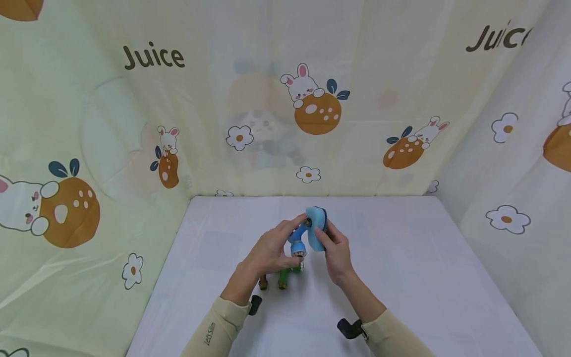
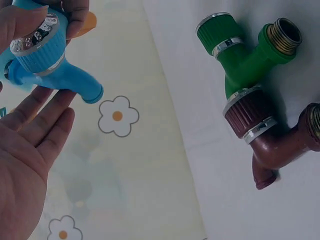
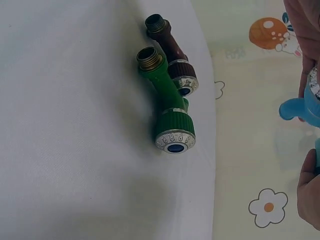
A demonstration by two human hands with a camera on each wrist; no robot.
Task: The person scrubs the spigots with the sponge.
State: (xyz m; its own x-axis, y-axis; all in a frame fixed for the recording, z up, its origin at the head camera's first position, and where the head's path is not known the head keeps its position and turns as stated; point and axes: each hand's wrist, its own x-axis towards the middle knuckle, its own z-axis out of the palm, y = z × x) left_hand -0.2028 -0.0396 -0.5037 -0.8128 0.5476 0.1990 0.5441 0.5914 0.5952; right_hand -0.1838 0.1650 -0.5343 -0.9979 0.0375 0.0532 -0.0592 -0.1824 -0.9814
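My left hand [image 1: 269, 248] holds a blue tap [image 1: 298, 242] above the table. In the left wrist view, the thumb and forefinger grip the tap's ribbed knob [image 2: 45, 42], while the other fingers stretch out beneath. My right hand [image 1: 337, 253] pinches a light blue sponge [image 1: 315, 233] with a dark blue back. The sponge sits against the tap's threaded end, which it partly hides. At the edge of the right wrist view, only a sliver of the sponge shows.
A green tap [image 2: 242, 65] and a brown tap [image 2: 270, 145] lie side by side on the white table [image 1: 401, 277], below the left hand. A printed curtain [image 1: 267, 99] hangs behind the table and along its sides.
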